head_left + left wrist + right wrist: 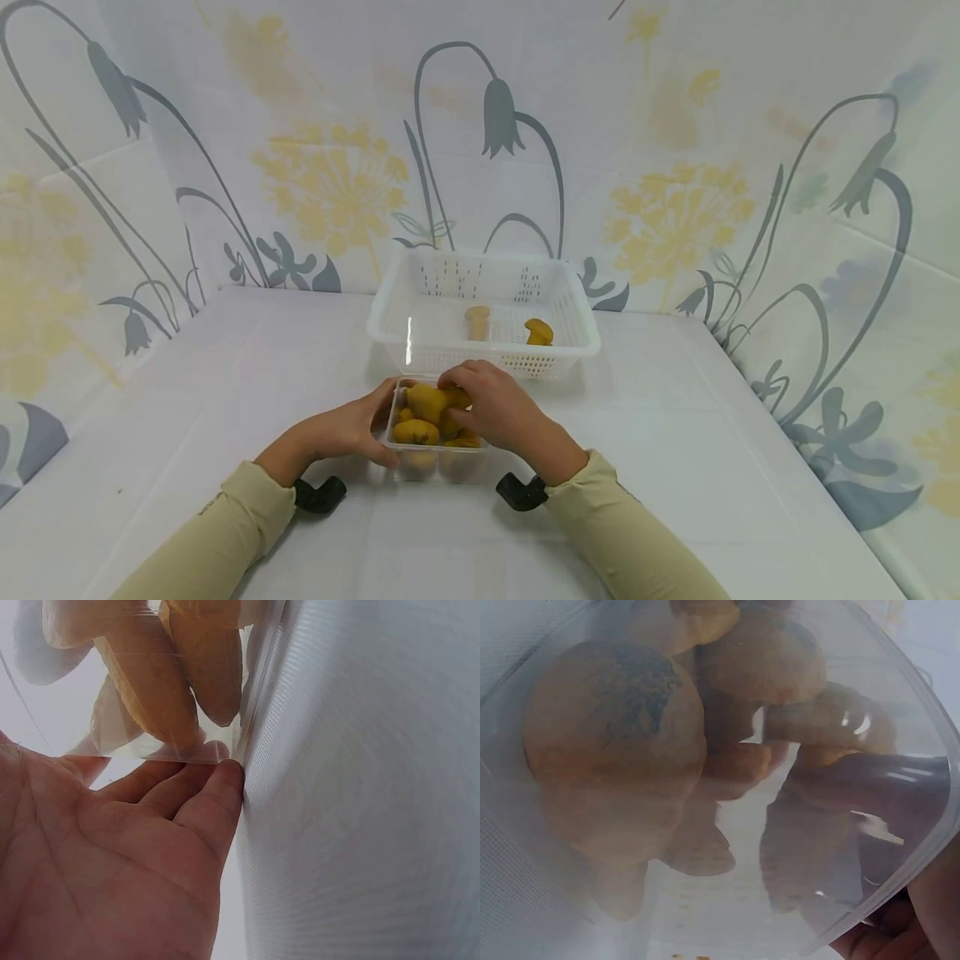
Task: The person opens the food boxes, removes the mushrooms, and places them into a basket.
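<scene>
A clear plastic box filled with yellow-brown mushrooms stands on the table in the head view. My left hand holds its left side, thumb at the near corner and fingers towards the far one. In the left wrist view, fingertips touch the box's lower edge beneath the mushroom stems. Over the box's right half, my right hand pinches a mushroom at the top of the pile; its fingertips are partly hidden. Through the hazy wall, the right wrist view shows a large mushroom cap with dark marks.
Behind the box stands a white perforated basket. Inside it are a pale mushroom and a yellow mushroom. Black wrist mounts sit under both forearms. A flower-printed cloth hangs behind and beside the white table.
</scene>
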Motion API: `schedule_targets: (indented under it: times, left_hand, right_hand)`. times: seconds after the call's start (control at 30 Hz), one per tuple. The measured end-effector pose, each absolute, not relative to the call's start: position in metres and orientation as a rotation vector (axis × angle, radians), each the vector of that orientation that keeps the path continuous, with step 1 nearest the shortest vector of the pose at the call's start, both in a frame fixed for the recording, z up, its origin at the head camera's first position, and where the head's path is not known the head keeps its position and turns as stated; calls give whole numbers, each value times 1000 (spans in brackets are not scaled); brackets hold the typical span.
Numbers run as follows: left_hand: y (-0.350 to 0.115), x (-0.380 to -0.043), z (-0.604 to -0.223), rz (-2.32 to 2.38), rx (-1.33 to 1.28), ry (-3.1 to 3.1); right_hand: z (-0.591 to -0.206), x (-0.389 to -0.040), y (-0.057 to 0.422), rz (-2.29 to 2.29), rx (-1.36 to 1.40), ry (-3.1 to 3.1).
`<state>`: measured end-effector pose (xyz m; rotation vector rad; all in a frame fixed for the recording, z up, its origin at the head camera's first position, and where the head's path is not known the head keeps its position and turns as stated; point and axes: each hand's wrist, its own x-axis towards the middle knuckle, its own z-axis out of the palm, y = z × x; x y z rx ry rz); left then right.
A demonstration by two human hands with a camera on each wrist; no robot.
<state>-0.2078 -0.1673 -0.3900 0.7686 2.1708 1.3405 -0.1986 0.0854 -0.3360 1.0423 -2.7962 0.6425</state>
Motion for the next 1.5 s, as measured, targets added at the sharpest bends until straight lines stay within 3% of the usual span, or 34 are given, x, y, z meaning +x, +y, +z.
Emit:
schedule_targets:
  times: [0.6, 1.5]
  left_hand:
    - [-166, -208, -392, 1343, 775, 2165]
    - [-166, -209, -393, 1320, 783, 2189]
  right_hand:
    - [-326, -203, 102, 791, 1037, -2494]
    - [-305, -221, 139, 940, 768, -2326]
